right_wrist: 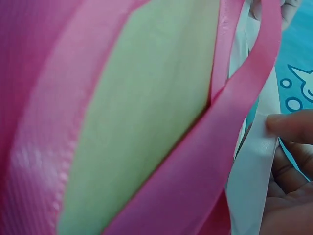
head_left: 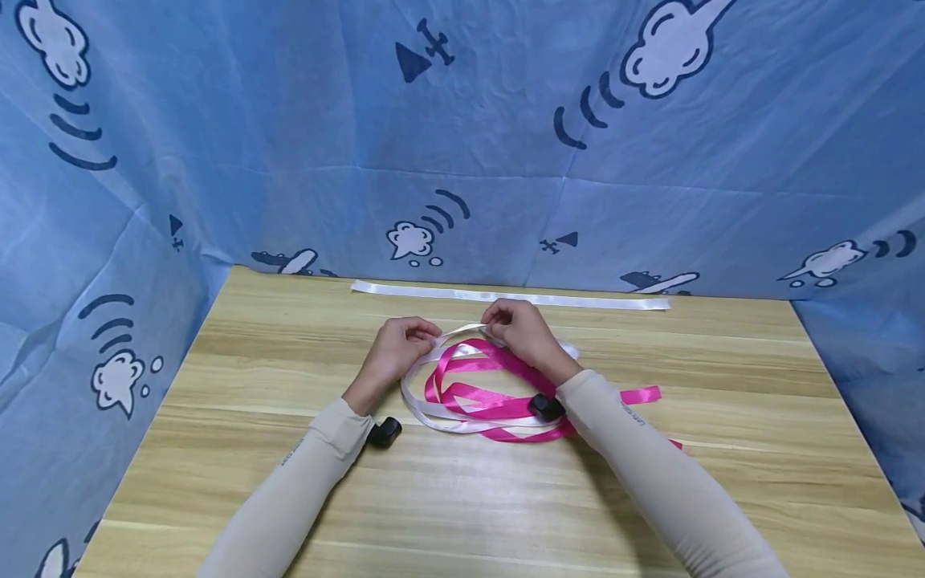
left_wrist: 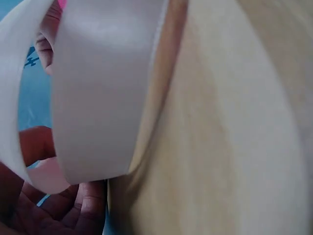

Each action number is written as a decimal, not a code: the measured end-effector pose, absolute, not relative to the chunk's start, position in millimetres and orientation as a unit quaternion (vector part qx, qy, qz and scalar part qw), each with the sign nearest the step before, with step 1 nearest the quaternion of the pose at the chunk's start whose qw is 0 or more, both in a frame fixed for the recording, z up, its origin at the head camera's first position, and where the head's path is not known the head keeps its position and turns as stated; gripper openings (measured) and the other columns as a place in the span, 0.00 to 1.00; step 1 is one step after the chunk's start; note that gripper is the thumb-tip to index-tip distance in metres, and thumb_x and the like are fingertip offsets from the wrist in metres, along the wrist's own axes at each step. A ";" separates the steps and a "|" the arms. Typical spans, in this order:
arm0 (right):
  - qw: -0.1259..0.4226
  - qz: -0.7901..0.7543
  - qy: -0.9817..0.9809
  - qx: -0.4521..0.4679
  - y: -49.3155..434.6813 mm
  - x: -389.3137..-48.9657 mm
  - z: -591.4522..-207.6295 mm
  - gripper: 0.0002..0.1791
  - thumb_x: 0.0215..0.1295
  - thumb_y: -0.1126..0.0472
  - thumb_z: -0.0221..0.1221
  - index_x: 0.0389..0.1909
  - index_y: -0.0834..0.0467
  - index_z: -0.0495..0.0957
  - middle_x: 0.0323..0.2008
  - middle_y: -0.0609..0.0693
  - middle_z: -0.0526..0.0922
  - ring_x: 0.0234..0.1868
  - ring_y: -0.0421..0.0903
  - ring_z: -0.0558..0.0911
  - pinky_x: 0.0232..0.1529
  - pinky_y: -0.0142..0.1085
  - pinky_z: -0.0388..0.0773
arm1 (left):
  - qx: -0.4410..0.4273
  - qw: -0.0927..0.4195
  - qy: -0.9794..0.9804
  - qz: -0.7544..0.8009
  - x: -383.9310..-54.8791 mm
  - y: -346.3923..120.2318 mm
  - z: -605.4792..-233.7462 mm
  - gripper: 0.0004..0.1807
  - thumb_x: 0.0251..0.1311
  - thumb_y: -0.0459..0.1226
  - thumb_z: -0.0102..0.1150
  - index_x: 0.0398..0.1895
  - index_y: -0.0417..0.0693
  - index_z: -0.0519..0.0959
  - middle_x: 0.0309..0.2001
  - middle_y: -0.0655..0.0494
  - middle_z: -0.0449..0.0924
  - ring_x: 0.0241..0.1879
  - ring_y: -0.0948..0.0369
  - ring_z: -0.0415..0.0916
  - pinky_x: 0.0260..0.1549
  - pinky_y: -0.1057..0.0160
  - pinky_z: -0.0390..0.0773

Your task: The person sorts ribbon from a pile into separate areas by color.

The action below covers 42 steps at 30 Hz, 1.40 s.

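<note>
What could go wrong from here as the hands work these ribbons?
The pink ribbon crosses the white ribbon, so pulling could snag them.
The white ribbon looks smooth and might slip from the left hand or right hand.
The right wrist's black device overlaps the pink ribbon in the head view and might drag it.

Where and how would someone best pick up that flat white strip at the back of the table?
Probably by its right end, pinched between thumb and fingertip, coming from the front. The white strip lies flat with that end uncovered, and the blue cloth hangs close behind. The right hand is pinching another white ribbon, so it may need freeing first.
</note>
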State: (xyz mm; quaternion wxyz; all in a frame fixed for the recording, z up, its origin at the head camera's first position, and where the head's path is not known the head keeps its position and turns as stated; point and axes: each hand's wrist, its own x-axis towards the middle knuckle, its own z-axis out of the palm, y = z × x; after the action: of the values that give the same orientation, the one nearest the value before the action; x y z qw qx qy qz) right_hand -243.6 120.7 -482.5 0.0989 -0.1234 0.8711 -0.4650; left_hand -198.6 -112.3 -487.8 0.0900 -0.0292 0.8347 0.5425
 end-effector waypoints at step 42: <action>0.056 -0.597 0.798 -0.058 177.7 -225.8 -451.1 0.07 0.71 0.71 0.60 0.45 0.71 0.82 0.35 0.46 0.83 0.34 0.40 0.83 0.46 0.41 0.89 | 0.017 0.093 0.807 0.582 -192.5 -116.0 -467.0 0.07 0.68 0.33 0.66 0.46 0.44 0.89 0.38 0.48 0.88 0.30 0.63 0.78 0.30 0.72 0.79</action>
State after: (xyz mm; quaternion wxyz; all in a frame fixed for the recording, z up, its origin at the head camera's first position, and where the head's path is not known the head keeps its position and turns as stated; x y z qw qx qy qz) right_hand -225.8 177.7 -451.1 0.0561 -0.0581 0.7983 -0.5968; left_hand -192.5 -116.0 -467.0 0.0929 0.0173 0.8074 0.5824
